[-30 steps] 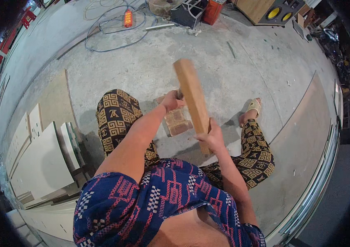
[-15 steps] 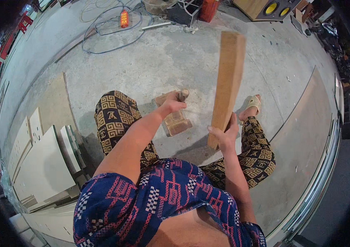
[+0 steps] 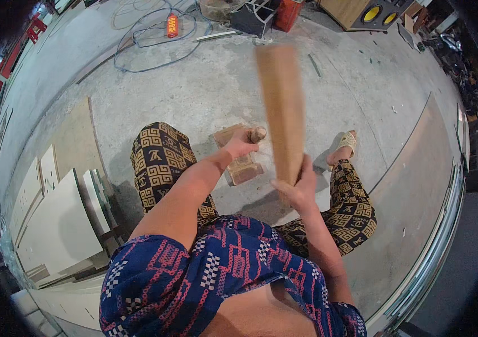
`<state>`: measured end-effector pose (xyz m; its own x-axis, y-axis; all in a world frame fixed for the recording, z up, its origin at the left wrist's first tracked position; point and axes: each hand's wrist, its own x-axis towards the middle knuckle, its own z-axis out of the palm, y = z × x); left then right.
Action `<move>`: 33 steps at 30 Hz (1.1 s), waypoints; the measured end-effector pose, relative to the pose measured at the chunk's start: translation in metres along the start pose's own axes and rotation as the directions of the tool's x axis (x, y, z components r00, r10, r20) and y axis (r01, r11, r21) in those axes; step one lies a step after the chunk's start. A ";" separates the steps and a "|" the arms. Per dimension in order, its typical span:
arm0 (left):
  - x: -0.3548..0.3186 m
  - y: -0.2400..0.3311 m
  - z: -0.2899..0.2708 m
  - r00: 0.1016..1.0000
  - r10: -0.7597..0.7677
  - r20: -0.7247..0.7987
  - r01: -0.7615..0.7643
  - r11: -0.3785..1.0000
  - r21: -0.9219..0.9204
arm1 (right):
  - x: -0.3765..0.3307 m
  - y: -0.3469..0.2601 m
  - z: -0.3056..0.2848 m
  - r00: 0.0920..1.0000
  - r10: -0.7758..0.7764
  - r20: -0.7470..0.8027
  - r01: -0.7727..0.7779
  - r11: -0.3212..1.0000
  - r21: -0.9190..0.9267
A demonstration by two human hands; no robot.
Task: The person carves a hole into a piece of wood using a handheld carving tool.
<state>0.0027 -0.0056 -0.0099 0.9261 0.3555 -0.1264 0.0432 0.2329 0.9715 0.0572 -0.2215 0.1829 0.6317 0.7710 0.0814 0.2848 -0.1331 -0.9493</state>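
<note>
Brownish tub (image 3: 216, 10), contents unclear, sits toward the far edge of the floor (image 3: 137, 95); nearer us, our right grip (image 3: 299, 188) holds a squared wooden beam (image 3: 284, 106), our left grip (image 3: 240, 142) a round-ended handle (image 3: 258, 134) at a wooden block (image 3: 244, 173).

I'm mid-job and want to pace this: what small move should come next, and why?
Probably bring the wooden bar down onto the round-ended piece: the right hand grips the bar's near end, while the left hand holds that piece over the brown block.
</note>
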 end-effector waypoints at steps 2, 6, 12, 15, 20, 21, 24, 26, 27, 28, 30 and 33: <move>-0.001 0.008 0.007 0.998 -0.067 -0.006 0.067 0.993 0.096 | -0.003 0.003 0.001 0.997 -0.029 -0.071 0.038 0.990 0.136; -0.001 0.007 0.004 0.998 0.021 0.051 -0.018 0.998 -0.053 | -0.010 0.041 0.007 0.993 0.113 0.038 -0.104 0.975 -0.195; -0.002 0.004 0.001 0.986 -0.046 -0.160 0.010 0.976 -0.218 | -0.009 0.046 0.002 0.901 0.371 0.227 -0.310 0.913 -0.264; -0.007 0.042 0.008 0.973 -0.100 -0.208 0.160 0.942 0.296 | 0.000 0.045 -0.013 0.968 0.239 0.075 -0.243 0.969 0.052; -0.010 0.024 -0.014 0.947 -0.130 -0.294 0.226 0.920 0.321 | 0.014 0.037 -0.026 0.957 0.289 -0.014 -0.276 0.927 0.253; -0.009 0.026 -0.014 0.950 -0.142 -0.278 0.242 0.898 0.368 | 0.014 0.037 -0.027 0.958 0.287 -0.032 -0.271 0.934 0.234; -0.013 0.031 -0.003 0.955 -0.145 -0.259 0.213 0.942 0.259 | 0.012 0.032 -0.023 0.981 0.188 -0.055 -0.174 0.964 0.201; -0.018 0.040 0.003 0.956 -0.132 -0.262 0.163 0.982 0.101 | 0.012 0.017 -0.021 0.990 0.127 -0.064 -0.110 0.970 0.216; -0.020 0.055 0.009 0.953 -0.155 -0.259 0.212 0.954 0.210 | 0.011 0.011 -0.021 0.993 0.070 -0.093 -0.048 0.974 0.220; -0.020 0.066 0.015 0.951 -0.178 -0.253 0.255 0.914 0.316 | 0.009 0.011 -0.017 0.992 0.073 -0.100 -0.050 0.975 0.216; -0.020 0.077 0.022 0.943 -0.198 -0.268 0.286 0.895 0.343 | 0.007 0.017 -0.009 0.991 -0.059 -0.122 0.092 0.955 0.282; -0.015 0.041 0.005 0.983 -0.028 -0.183 0.089 0.938 0.335 | 0.001 0.044 -0.002 0.995 0.075 0.064 -0.052 0.950 -0.307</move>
<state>-0.0077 -0.0058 0.0329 0.8402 0.5087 -0.1877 0.2480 -0.0528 0.9673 0.0717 -0.2282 0.1419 0.6037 0.7971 -0.0099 0.4589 -0.3576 -0.8133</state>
